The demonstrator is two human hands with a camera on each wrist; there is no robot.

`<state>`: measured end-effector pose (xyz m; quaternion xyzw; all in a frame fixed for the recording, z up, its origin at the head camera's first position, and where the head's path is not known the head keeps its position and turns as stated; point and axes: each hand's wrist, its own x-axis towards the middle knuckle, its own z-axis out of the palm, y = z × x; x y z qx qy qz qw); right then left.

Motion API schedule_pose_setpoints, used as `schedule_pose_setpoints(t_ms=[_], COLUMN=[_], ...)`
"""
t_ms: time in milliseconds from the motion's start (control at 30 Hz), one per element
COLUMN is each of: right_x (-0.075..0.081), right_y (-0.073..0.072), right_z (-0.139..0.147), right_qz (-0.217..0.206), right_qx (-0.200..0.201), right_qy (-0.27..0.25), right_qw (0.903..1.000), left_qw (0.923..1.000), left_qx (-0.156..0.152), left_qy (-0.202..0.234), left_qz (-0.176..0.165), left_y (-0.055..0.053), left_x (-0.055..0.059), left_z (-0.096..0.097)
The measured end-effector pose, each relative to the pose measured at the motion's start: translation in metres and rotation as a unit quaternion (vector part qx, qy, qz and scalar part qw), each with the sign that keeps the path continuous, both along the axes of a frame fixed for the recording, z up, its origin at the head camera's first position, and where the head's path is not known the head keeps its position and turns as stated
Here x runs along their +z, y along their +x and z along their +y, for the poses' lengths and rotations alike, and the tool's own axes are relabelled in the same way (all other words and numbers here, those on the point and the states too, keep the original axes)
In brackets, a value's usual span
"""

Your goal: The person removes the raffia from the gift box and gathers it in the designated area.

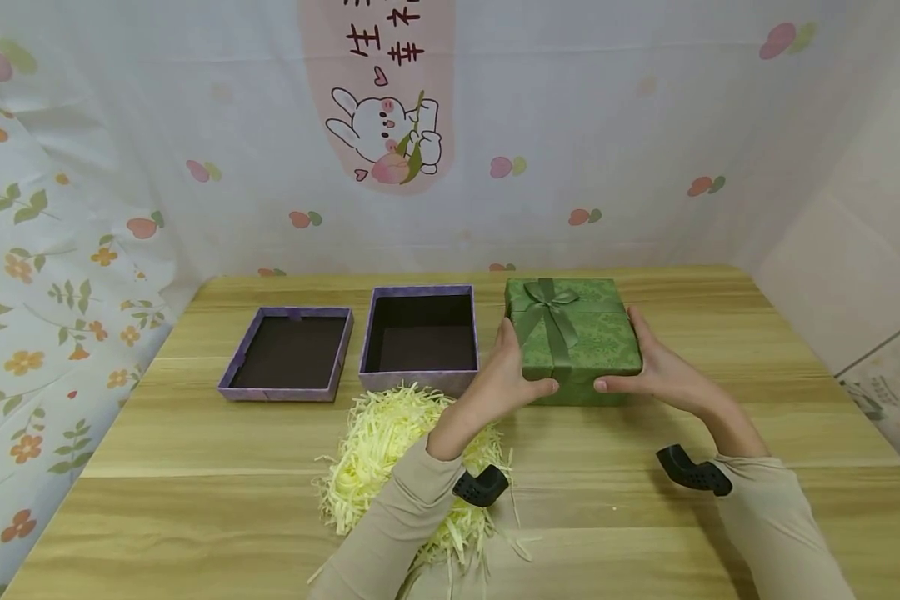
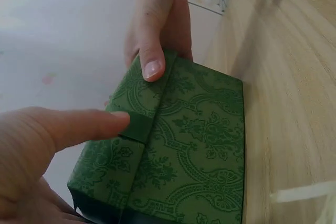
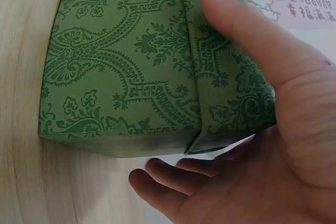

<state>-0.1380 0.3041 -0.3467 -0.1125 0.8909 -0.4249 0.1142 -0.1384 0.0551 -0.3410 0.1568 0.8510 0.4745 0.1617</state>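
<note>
A green patterned gift box (image 1: 581,337) with a ribbon bow (image 1: 549,307) on its lid stands at the right of the table. My left hand (image 1: 498,375) holds its left side, the thumb on the lid's front rim by the ribbon. On the right side, my right hand (image 1: 663,371) grips the lid's corner, its thumb (image 3: 247,30) on the front rim. The lid (image 2: 126,150) sits on the box body (image 2: 194,140), with a seam line between them. In the right wrist view some fingers of the right hand show below the box; the left fingers are mostly hidden.
An open purple box (image 1: 420,380) with a dark inside stands left of the green one. Its shallow lid (image 1: 277,394) lies farther left, inside up. Yellow shredded paper (image 1: 375,450) is heaped in front, partly under my left forearm. A printed cloth (image 1: 570,125) hangs behind the table.
</note>
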Motion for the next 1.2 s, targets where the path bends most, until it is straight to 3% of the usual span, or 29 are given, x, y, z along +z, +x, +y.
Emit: schedule_pose_setpoints(t_ms=[467, 700, 1200], right_x=[-0.0030, -0.0050, -0.0039], right_y=[-0.0030, -0.0045, -0.0035], right_z=[0.0011, 0.0021, 0.0009], right_qz=[0.007, 0.013, 0.014], right_qx=[0.010, 0.012, 0.020], right_qy=[-0.023, -0.043, -0.045], right_qw=[0.9997, 0.9989, 0.9987], left_qw=[0.9990, 0.9982, 0.9976], left_qx=[-0.009, -0.023, -0.015], left_qy=[-0.030, -0.048, -0.060], left_qz=[0.030, 0.027, 0.030], left_y=[-0.0038, -0.0030, -0.0024], left_x=[-0.0057, -0.0077, -0.0093], left_z=[-0.0004, -0.0003, -0.0002])
